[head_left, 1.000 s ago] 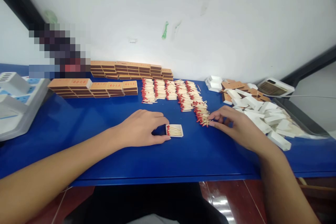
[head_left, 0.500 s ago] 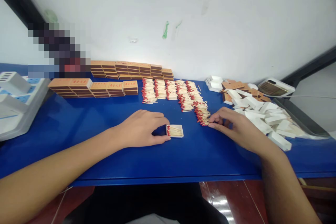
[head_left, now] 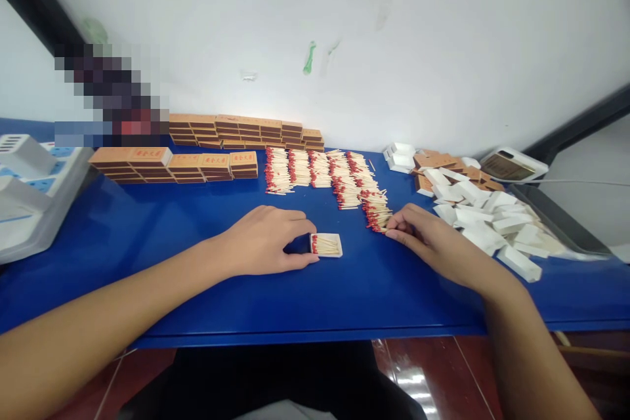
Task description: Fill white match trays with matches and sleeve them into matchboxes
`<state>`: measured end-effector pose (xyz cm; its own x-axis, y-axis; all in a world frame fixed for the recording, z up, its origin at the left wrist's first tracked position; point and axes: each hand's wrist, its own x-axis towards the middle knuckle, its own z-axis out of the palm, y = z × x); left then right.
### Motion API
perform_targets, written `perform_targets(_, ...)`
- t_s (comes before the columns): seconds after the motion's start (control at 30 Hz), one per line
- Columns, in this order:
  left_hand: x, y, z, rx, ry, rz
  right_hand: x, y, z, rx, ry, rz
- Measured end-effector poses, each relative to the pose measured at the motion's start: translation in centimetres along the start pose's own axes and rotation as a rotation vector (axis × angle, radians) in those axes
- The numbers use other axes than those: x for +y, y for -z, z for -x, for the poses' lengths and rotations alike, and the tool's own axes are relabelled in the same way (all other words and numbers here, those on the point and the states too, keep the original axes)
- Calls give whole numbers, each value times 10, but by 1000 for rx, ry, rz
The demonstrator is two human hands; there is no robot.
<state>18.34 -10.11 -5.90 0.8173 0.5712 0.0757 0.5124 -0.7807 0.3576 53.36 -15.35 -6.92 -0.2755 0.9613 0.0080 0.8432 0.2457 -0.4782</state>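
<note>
My left hand grips the left end of a small white matchbox tray between thumb and forefinger. Inside that tray lie several red-tipped matches, heads to the left. At the near end of a row of loose matches, my right hand has thumb and forefinger pinched on the light stick ends; how many it grips is hidden. More matches lie in neat rows beyond the tray, their red heads mostly leftward.
Stacked orange-brown matchboxes line the back left, beside a white power strip. On the right is a heap of white trays with some brown sleeves, a phone and a dark tray. A wall bounds the back.
My right hand has shifted slightly left and up, its fingertips closer in against the matches. The left hand still holds the tray in the same place.
</note>
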Motion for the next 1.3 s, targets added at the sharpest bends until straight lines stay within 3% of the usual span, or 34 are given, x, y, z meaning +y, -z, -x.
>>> perform_targets(0.27, -1, -2, -2, 51, 48, -2, -12, 0, -5, 70, 3, -65)
perform_targets(0.37, -1, -2, -3, 75, 67, -6, -34, 0, -16, 73, 81, -90)
perform_targets(0.47, -2, -1, -2, 106, 78, -4, -61, -1, -33, -3, 173, -69)
perform_targets(0.6, -7, 2, -1, 134, 100, -15, -93, -3, -58, -85, 292, 73)
perform_targets(0.73, -13, 4, -1, 130, 113, -36, -110, -7, -74, -136, 330, 215)
perform_targets(0.93, -14, 3, -2, 119, 109, -49, -108, -20, -72, -137, 328, 247)
perform_targets(1.1, -11, 3, -2, 124, 98, -56, -102, -30, -70, -138, 361, 137)
perform_targets(1.3, -13, 3, -2, 116, 96, -26, -88, -18, -71, -89, 306, 11)
